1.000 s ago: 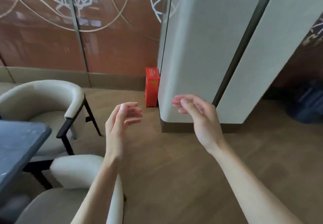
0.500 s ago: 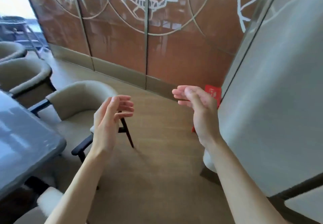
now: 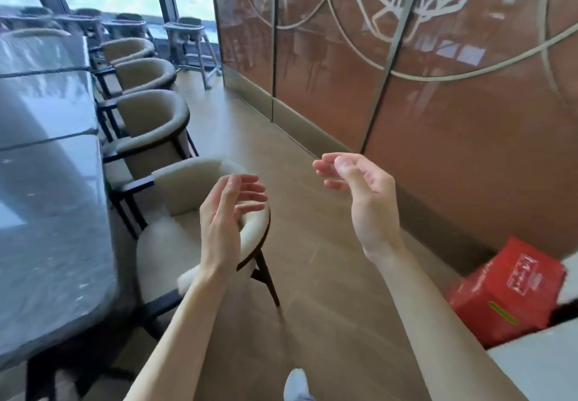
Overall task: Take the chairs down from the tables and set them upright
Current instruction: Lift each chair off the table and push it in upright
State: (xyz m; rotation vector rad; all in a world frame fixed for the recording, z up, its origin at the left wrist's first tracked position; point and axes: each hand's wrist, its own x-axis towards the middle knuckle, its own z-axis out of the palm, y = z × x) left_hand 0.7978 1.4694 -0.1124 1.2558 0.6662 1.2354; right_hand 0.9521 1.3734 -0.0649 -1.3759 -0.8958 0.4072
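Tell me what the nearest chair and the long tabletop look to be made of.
Nearest chair: a cream padded shell, matte, looks like fabric or faux leather, on thin dark legs and arms, metal or painted wood; the blur leaves that open. Tabletop: a grey, glossy slab with pale mottling and window glare, probably polished stone or a stone-look laminate.

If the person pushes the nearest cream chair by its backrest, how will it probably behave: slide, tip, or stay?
The nearest cream chair stands on thin, splayed dark legs on a smooth floor, so it would probably slide rather than tip. Its padded, curved backrest looks soft, likely giving a non-slippery hold. It seems moderately heavy for its size; both hands would be safer.
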